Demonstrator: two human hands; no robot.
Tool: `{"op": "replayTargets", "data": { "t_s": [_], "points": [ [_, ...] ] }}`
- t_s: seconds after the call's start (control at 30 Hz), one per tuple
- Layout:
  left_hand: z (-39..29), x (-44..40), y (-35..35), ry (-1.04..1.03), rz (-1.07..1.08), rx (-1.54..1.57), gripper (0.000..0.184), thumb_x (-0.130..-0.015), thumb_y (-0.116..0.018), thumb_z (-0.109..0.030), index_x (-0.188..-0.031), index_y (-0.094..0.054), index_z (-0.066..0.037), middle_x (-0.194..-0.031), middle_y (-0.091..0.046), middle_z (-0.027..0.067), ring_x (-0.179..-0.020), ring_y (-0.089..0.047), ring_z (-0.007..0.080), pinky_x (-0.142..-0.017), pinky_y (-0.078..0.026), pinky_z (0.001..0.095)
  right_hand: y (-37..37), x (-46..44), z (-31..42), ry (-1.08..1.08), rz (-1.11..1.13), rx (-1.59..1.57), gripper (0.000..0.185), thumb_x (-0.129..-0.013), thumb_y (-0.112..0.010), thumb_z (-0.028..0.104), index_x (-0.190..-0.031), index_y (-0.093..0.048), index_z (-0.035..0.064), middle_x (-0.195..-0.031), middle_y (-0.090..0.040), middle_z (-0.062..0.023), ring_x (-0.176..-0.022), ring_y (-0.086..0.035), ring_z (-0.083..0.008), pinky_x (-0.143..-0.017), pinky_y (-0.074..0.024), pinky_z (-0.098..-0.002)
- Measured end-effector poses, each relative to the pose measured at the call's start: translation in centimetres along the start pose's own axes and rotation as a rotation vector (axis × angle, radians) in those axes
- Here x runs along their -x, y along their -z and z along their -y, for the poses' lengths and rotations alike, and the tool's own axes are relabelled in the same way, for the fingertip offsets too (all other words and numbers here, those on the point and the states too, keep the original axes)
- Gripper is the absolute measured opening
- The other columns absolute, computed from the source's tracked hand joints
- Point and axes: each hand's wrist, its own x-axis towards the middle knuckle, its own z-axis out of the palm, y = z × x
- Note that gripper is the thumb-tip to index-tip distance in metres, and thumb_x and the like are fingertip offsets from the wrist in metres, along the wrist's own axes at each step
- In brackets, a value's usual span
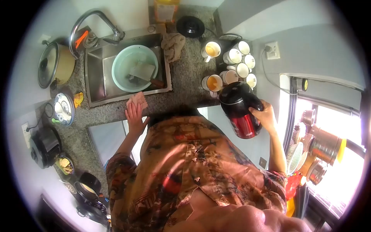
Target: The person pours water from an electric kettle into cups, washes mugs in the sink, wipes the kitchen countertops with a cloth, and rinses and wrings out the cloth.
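My right hand (263,116) is wrapped round the black handle of an electric kettle (245,124), red below and black above. The kettle is in front of the counter edge, near several white mugs. Two mugs, one at the back (211,49) and one at the front (212,83), hold an amber liquid. My left hand (134,116) lies with fingers stretched over a pink cloth (138,100) at the front rim of the sink, thumb apart. In the steel sink (101,65) sits a pale green basin (116,73) holding a cleaver (142,72) with a wooden handle.
A crumpled brown cloth (173,46) lies right of the sink, below a round black kettle base (190,26). A lidded pot (58,65), stacked patterned dishes (64,109) and a black appliance (45,146) stand on the left. Metal utensils (324,145) hang by the window at right.
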Motion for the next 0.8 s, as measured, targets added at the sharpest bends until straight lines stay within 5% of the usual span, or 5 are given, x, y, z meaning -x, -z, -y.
{"op": "replayTargets", "data": {
  "t_s": [0.47, 0.8],
  "points": [
    [-0.1, -0.1, -0.4, 0.032, 0.017, 0.009, 0.091, -0.079, -0.064, -0.048, -0.146, -0.02, -0.003, -0.15, -0.019, 0.0237, -0.141, -0.01, 0.0389, -0.111, -0.007, 0.0567, 0.0, -1.1, 1.1, 0.012, 0.044, 0.067, 0.027, -0.077, -0.068, 0.009, -0.1, -0.063, -0.0049, -0.079, -0.066, -0.0076, -0.075, -0.058, -0.0114, -0.073, -0.0482, -0.028],
    [-0.4, -0.3, 0.5, 0.037, 0.043, 0.017, 0.091, -0.079, -0.065, -0.046, -0.146, -0.02, -0.003, -0.15, -0.018, 0.0234, -0.141, -0.009, 0.0393, -0.111, -0.008, 0.0567, 0.5, -0.7, 0.0, 0.012, -0.004, 0.03, 0.023, -0.078, -0.068, 0.01, -0.098, -0.064, -0.0015, -0.067, -0.058, 0.0003, -0.049, -0.047, -0.0052, -0.044, -0.0375, -0.0225]
  ]
}}
